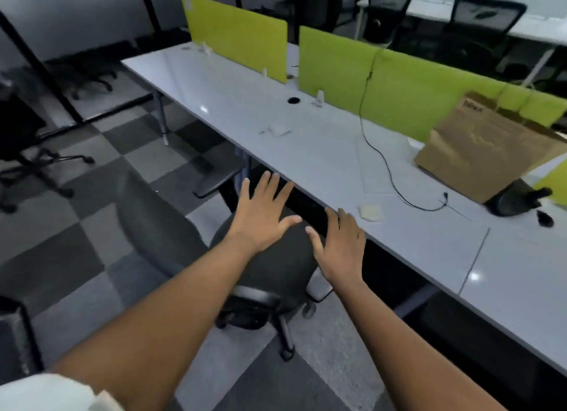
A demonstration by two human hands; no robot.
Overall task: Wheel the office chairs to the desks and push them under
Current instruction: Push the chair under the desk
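A black office chair (270, 266) stands in front of me at the long white desk (306, 152), its seat close to the desk's near edge and its mesh backrest (153, 223) turned to the left. My left hand (260, 214) is stretched out over the seat with fingers spread and straight. My right hand (340, 245) hovers beside it, also with straight fingers, near the desk edge. Neither hand holds anything, and I cannot tell whether they touch the chair.
Green divider panels (352, 73) run along the desk's far side. A brown paper bag (487, 146), a black cable (380, 155) and a black device (515, 198) lie on the desk at right. Another black chair (21, 143) stands at left on the checkered carpet; more chairs (484, 20) stand beyond the dividers.
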